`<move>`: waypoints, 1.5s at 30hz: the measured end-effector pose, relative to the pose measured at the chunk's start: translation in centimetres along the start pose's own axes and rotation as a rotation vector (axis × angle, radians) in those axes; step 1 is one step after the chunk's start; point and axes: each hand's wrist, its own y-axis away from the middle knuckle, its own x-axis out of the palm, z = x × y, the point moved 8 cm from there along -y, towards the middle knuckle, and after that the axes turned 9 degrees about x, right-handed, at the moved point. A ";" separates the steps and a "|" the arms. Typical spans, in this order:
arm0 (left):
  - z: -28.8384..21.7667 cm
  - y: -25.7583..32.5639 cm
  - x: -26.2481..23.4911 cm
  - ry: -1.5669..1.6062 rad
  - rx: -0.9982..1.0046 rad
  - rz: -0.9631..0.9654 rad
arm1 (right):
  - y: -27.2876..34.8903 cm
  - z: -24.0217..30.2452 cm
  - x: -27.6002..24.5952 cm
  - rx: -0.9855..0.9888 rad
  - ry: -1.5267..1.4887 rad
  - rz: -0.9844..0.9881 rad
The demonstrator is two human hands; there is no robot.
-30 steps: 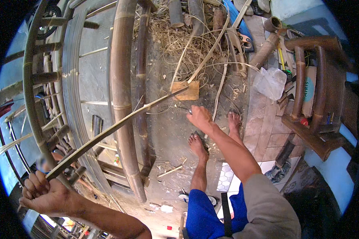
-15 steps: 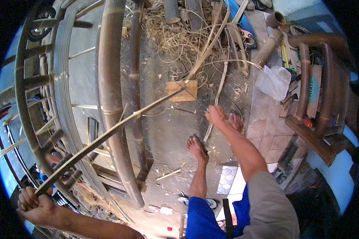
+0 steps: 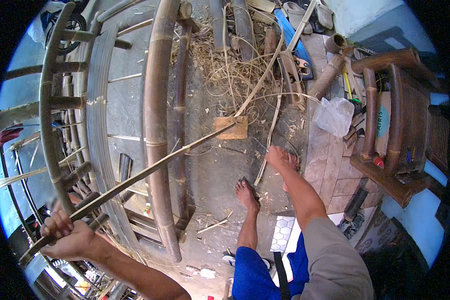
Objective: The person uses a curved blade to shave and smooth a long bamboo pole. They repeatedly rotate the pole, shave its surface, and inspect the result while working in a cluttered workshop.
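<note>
My right hand (image 3: 280, 159) has come back toward me since a second ago: then it reached close to the small wooden block (image 3: 232, 128), now it hangs lower, near my right foot, with clear ground between it and the block. Its fingers point down and away from me, and I cannot tell whether they are spread or closed; it holds nothing I can see. My left hand (image 3: 70, 235) has slid lower and further left in view, and its fingers stay wrapped tight around the near end of the long bamboo strip (image 3: 150, 170). The strip runs up and to the right, crossing the thick curved bamboo pole (image 3: 157, 125) of the frame, and its far tip rests at the block.

Counting: one strip in my grip, one wooden block, two thick curved poles side by side, one clear plastic bag (image 3: 334, 115) on the tiles, one dark bamboo chair (image 3: 400, 120) at right.
</note>
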 end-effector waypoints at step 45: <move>-1.0 3.7 1.1 -0.054 0.087 -0.047 | 15.1 20.7 -10.3 -0.734 -0.310 0.066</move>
